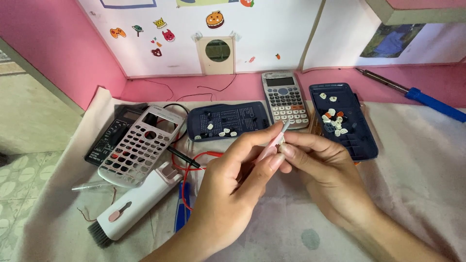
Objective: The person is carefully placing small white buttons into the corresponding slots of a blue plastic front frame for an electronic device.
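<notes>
Both hands pinch one slim pink-and-white plastic stick (275, 140) above the desk's (427, 140) middle. Left grip (233, 179) clenched round its shaft; right grip (320, 167) nips the tip.

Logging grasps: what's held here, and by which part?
A slim pink-and-white pen-shaped tool, pinched along its middle by both the left hand and right hand; only its white tip shows above the grip.

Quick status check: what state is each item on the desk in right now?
left hand: gripping the pink tool
right hand: pinching the tool's tip
pink tool: held in both hands
grey calculator: assembled, face up
white front shell: detached, keyholes empty
blue tray: holding loose keys
cleaning brush: lying flat
</notes>
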